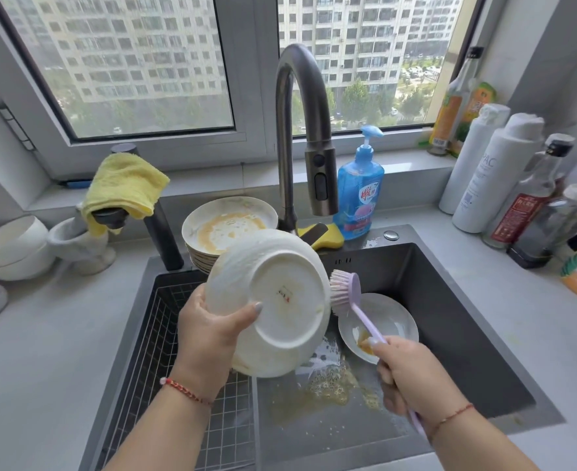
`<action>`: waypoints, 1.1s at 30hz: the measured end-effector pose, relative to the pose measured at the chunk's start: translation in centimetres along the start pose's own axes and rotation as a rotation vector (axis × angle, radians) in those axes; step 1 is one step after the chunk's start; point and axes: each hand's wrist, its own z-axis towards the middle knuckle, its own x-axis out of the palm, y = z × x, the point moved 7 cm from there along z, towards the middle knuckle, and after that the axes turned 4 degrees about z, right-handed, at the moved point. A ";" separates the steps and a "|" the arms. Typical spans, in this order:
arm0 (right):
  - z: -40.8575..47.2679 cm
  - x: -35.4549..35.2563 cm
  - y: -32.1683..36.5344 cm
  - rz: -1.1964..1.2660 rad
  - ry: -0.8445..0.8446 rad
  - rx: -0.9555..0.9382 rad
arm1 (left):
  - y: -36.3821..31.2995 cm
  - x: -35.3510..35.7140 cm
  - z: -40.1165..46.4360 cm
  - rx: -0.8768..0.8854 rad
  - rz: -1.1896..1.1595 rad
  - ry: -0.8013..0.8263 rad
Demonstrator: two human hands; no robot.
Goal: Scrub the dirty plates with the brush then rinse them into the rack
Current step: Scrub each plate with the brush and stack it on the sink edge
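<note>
1. My left hand (209, 331) grips the white plate (268, 302) by its rim, underside facing me, tilted over the sink (450, 300).
2. My right hand (413, 379) wraps the brush (345, 288) handle; its bristles touch the plate's right edge.
3. I count one stack of dirty plates (229, 229) behind, one small dish (389, 317) below, and one empty rack (178, 334) on the left.

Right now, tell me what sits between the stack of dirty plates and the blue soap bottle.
In the head view, the faucet base and a yellow sponge sit between the stack of dirty plates and the blue soap bottle.
</note>
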 end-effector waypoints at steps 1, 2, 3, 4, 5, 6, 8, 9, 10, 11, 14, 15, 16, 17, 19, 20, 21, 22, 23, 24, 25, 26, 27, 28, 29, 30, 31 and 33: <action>0.1 0.4 -0.5 0.100 -0.011 0.017 | 0.1 0.0 0.1 -0.009 -0.046 -0.008; 0.2 0.9 -0.8 0.165 -0.021 0.023 | 0.3 0.1 0.1 -0.019 -0.094 -0.010; 0.3 1.4 -0.9 0.197 -0.028 0.021 | 0.5 0.3 0.0 -0.030 -0.144 -0.006; 0.5 1.8 -0.9 0.214 -0.029 0.016 | 0.7 0.6 -0.1 -0.040 -0.189 0.001; 0.7 2.4 -0.8 0.220 -0.016 0.008 | 0.9 0.9 -0.2 -0.049 -0.225 0.007; 0.9 2.9 -0.6 0.222 0.002 0.000 | 1.0 1.3 -0.5 -0.059 -0.252 0.015; 1.1 3.7 -0.1 0.232 0.022 -0.019 | 1.3 1.9 -1.1 -0.077 -0.285 0.039; 1.3 4.0 0.1 0.244 0.017 -0.033 | 1.5 2.0 -1.3 -0.083 -0.294 0.050; 1.5 4.0 0.2 0.258 0.007 -0.048 | 1.6 2.1 -1.4 -0.088 -0.303 0.060; 1.8 3.8 0.2 0.264 -0.003 -0.063 | 1.7 2.1 -1.5 -0.092 -0.308 0.069; 2.4 3.2 0.2 0.202 -0.016 -0.113 | 2.0 2.2 -1.6 -0.108 -0.301 0.119; 2.4 2.9 0.4 0.142 -0.034 -0.128 | 2.1 2.1 -1.7 -0.121 -0.298 0.133; 2.4 2.4 0.7 0.070 -0.053 -0.146 | 2.2 2.0 -1.7 -0.135 -0.291 0.149; 2.5 2.0 1.1 0.002 -0.064 -0.169 | 2.3 1.8 -1.6 -0.149 -0.276 0.163; 2.7 1.2 2.3 -0.101 -0.053 -0.218 | 2.4 1.6 -1.6 -0.174 -0.213 0.190; 2.8 0.9 2.8 -0.140 -0.037 -0.242 | 2.4 1.5 -1.5 -0.182 -0.171 0.204; 3.0 0.6 3.3 -0.185 -0.025 -0.257 | 2.2 1.5 -1.4 -0.188 -0.129 0.222; 3.1 0.4 3.7 -0.234 -0.014 -0.265 | 2.1 1.6 -1.3 -0.193 -0.093 0.247; 3.2 0.2 4.1 -0.289 -0.008 -0.270 | 1.9 1.7 -1.2 -0.196 -0.064 0.277; 3.3 0.1 4.3 -0.339 -0.002 -0.276 | 1.7 1.9 -1.2 -0.198 -0.038 0.310; 3.3 0.0 4.6 -0.379 0.003 -0.283 | 1.4 2.0 -1.0 -0.199 -0.011 0.342; 3.4 -0.1 4.8 -0.410 0.009 -0.288 | 1.1 2.2 -0.9 -0.199 0.019 0.372; 3.4 -0.1 5.0 -0.440 0.016 -0.293 | 0.8 2.2 -0.7 -0.197 0.051 0.396; 3.4 -0.2 5.1 -0.475 0.024 -0.298 | 0.5 2.3 -0.5 -0.192 0.090 0.415; 3.3 -0.2 5.2 -0.511 0.030 -0.306 | 0.2 2.4 -0.3 -0.180 0.136 0.432; 3.2 -0.3 5.3 -0.545 0.035 -0.313 | -0.1 2.5 -0.2 -0.165 0.187 0.448; 3.1 -0.3 5.4 -0.576 0.036 -0.322 | -0.3 2.7 -0.2 -0.148 0.236 0.456; 2.9 -0.3 5.6 -0.614 0.028 -0.339 | -0.5 2.9 -0.3 -0.109 0.312 0.440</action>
